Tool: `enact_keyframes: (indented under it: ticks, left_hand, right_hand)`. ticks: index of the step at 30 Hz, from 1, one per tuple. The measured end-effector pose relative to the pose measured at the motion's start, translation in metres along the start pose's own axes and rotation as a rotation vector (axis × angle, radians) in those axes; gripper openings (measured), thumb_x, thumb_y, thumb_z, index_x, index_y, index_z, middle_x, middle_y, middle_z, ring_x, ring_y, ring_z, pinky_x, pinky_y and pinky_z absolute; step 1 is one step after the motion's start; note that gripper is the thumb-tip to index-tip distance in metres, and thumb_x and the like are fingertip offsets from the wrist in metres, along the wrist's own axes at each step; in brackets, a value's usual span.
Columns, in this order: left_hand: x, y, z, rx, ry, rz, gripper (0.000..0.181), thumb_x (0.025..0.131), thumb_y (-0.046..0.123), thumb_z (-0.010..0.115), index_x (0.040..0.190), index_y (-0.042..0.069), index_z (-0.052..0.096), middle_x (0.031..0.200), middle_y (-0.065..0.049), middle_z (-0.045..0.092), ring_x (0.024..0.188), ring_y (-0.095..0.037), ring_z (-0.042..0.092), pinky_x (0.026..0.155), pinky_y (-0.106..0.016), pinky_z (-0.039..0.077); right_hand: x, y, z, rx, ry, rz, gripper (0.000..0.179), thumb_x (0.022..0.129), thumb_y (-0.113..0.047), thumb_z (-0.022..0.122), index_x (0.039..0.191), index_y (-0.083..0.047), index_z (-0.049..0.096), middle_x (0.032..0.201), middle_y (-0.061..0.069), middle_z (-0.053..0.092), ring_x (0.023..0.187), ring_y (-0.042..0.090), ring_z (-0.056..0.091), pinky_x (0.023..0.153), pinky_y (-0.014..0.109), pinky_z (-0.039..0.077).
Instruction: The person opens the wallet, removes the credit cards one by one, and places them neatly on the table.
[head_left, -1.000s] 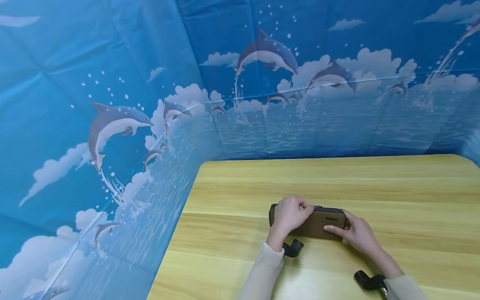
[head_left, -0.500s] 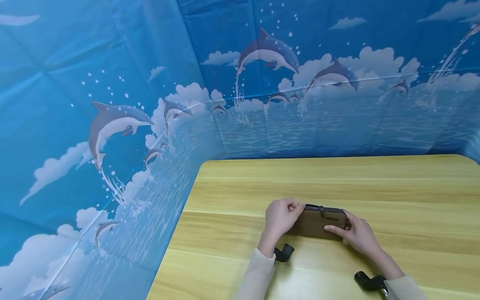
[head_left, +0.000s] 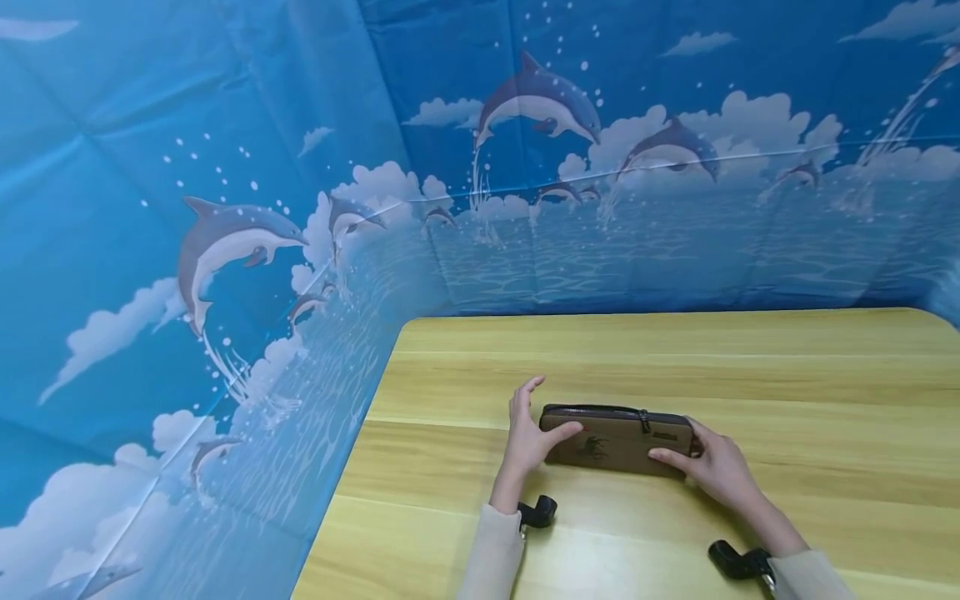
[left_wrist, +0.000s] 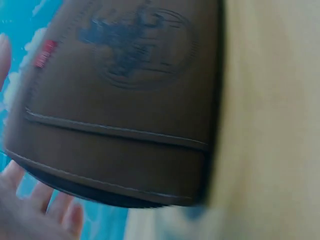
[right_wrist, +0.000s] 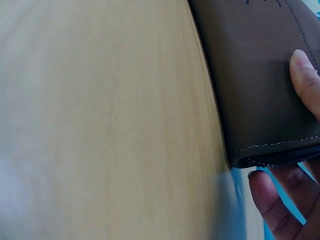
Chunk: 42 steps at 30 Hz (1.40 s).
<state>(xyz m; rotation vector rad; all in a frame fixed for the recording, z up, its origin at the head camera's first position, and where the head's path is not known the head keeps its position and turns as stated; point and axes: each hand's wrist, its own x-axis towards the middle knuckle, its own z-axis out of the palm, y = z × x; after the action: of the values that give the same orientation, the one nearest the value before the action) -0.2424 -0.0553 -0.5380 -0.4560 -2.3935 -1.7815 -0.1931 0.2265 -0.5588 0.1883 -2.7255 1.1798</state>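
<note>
A brown zip-around wallet [head_left: 622,450] stands on its long edge on the table, zip side up. Its zip pull [head_left: 645,422] hangs over the front near the right end. My right hand [head_left: 716,467] grips the right end, thumb on the front face and fingers behind. At the left end is my left hand [head_left: 528,433], fingers spread and raised, thumb reaching across the front; I cannot tell whether it touches. In the left wrist view, the wallet's front [left_wrist: 120,100] shows an embossed emblem and a small red tag [left_wrist: 46,54]. Whether the zip is parted cannot be told.
The light wooden table [head_left: 450,392] extends around the wallet. Blue sheeting [head_left: 337,250] printed with dolphins and clouds stands along its back and left sides. A black wrist mount sits on each forearm, the left one [head_left: 538,512] and the right one [head_left: 738,561].
My left hand has slid left along the wallet's top, then let go and spread its fingers at the left end. The right hand and the wallet stay nearly in place.
</note>
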Motion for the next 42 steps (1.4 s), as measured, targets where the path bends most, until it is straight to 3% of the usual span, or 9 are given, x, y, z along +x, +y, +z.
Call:
enact_keyframes:
  ticks: [6,11,16,19,22,27,32,38,42]
  left_hand:
    - [-0.007,-0.020,0.004,-0.089,-0.166,-0.039,0.087,0.073,0.024,0.083,0.145,0.021,0.034,0.135,0.002,0.050,0.130,-0.016,0.036,0.107,-0.050,0.023]
    - [-0.010,-0.029,0.008,-0.069,-0.175,-0.048,0.072,0.073,0.025,0.084,0.135,0.018,0.049,0.126,0.011,0.054,0.121,-0.013,0.046,0.103,-0.043,0.034]
    - [-0.013,-0.036,0.006,-0.160,-0.202,-0.031,0.045,0.074,0.016,0.083,0.114,0.018,0.062,0.102,0.005,0.066,0.093,-0.014,0.061,0.084,-0.033,0.050]
    - [-0.015,-0.039,0.007,-0.210,-0.223,-0.017,0.041,0.075,0.009,0.081,0.112,0.015,0.063,0.099,0.003,0.067,0.089,-0.013,0.062,0.080,-0.031,0.051]
    - [-0.014,-0.037,0.008,-0.235,-0.228,0.004,0.042,0.075,0.004,0.079,0.113,0.011,0.063,0.100,0.003,0.067,0.090,-0.012,0.062,0.081,-0.032,0.051]
    - [-0.013,-0.018,0.004,-0.233,-0.204,0.049,0.038,0.076,0.001,0.078,0.111,0.006,0.062,0.099,0.002,0.067,0.090,-0.011,0.062,0.081,-0.032,0.051]
    - [-0.014,-0.007,0.001,-0.210,-0.189,0.016,0.036,0.077,0.003,0.078,0.110,0.006,0.063,0.099,0.004,0.067,0.089,-0.010,0.062,0.079,-0.030,0.051]
    - [-0.016,-0.006,0.003,-0.224,-0.184,0.002,0.035,0.077,0.004,0.078,0.109,0.006,0.063,0.097,0.004,0.067,0.088,-0.010,0.062,0.079,-0.031,0.051]
    - [-0.018,-0.007,0.005,-0.240,-0.183,0.026,0.035,0.077,0.002,0.078,0.109,0.004,0.063,0.098,0.003,0.067,0.089,-0.010,0.062,0.080,-0.032,0.052]
  right_hand:
    - [-0.002,-0.001,0.001,0.011,-0.035,0.032,0.064,0.082,-0.041,0.073,0.125,0.001,0.054,0.057,-0.003,0.045,0.049,0.012,0.039,0.045,0.026,0.032]
    - [-0.004,-0.001,0.003,0.009,-0.018,0.033,0.059,0.081,-0.041,0.073,0.122,-0.001,0.056,0.059,-0.002,0.045,0.051,0.012,0.039,0.046,0.026,0.032]
    - [-0.007,-0.001,0.005,0.022,-0.024,0.047,0.056,0.081,-0.043,0.073,0.117,-0.003,0.057,0.060,-0.002,0.045,0.052,0.012,0.039,0.047,0.026,0.032]
    - [-0.008,-0.001,0.004,0.023,-0.023,0.047,0.060,0.081,-0.042,0.073,0.121,-0.001,0.057,0.060,-0.002,0.044,0.052,0.012,0.038,0.047,0.026,0.033]
    - [-0.007,-0.001,0.003,0.021,-0.012,0.037,0.061,0.081,-0.041,0.074,0.123,-0.001,0.056,0.062,-0.002,0.048,0.054,0.013,0.041,0.050,0.027,0.035]
    - [-0.003,-0.004,-0.001,0.000,-0.008,0.037,0.078,0.080,-0.042,0.074,0.133,0.007,0.046,0.070,0.008,0.058,0.056,0.014,0.043,0.059,0.033,0.042]
    - [-0.001,-0.007,-0.005,-0.007,-0.043,0.073,0.095,0.080,-0.044,0.074,0.138,0.018,0.030,0.076,0.012,0.058,0.053,0.016,0.039,0.061,0.036,0.040]
    - [-0.004,-0.008,-0.005,0.069,-0.037,0.053,0.063,0.080,-0.042,0.074,0.125,-0.003,0.055,0.075,0.004,0.057,0.059,0.014,0.045,0.055,0.030,0.039]
    - [-0.008,-0.008,-0.005,0.145,-0.035,0.043,0.043,0.080,-0.039,0.075,0.109,-0.013,0.058,0.070,0.001,0.052,0.055,0.011,0.043,0.047,0.026,0.037]
